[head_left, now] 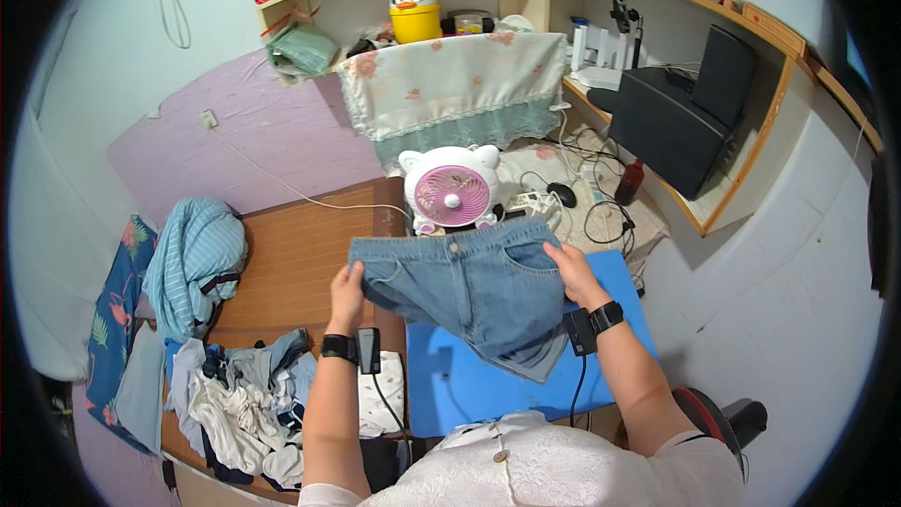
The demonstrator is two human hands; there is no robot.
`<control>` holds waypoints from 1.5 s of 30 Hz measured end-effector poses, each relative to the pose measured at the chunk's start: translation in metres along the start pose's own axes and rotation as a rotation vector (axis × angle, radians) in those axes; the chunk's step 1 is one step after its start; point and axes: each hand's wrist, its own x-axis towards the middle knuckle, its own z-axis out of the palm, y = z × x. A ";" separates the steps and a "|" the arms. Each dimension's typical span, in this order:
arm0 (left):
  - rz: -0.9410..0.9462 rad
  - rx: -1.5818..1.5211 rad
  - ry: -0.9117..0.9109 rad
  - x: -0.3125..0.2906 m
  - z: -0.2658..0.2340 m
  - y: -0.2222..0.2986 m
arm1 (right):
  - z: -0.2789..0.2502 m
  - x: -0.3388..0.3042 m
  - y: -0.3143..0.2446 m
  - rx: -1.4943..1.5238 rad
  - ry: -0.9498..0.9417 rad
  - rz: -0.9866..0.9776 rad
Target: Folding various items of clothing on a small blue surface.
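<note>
Above a blue mat (pixel 615 277), both hands hold denim shorts (pixel 469 286) spread by the waistband

Your left hand (pixel 347 289) and right hand (pixel 571 270) hide their fingertips behind the denim shorts (pixel 469 286), which cover much of the blue mat (pixel 619 277). The fan (pixel 451 190) loses its base behind the waistband. At the near left, the clothes pile (pixel 246 404) hides its lower garments; you cannot tell them apart.
</note>
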 end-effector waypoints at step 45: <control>0.094 0.396 0.297 -0.074 -0.104 0.066 | 0.248 0.022 0.061 -0.349 -0.334 -0.064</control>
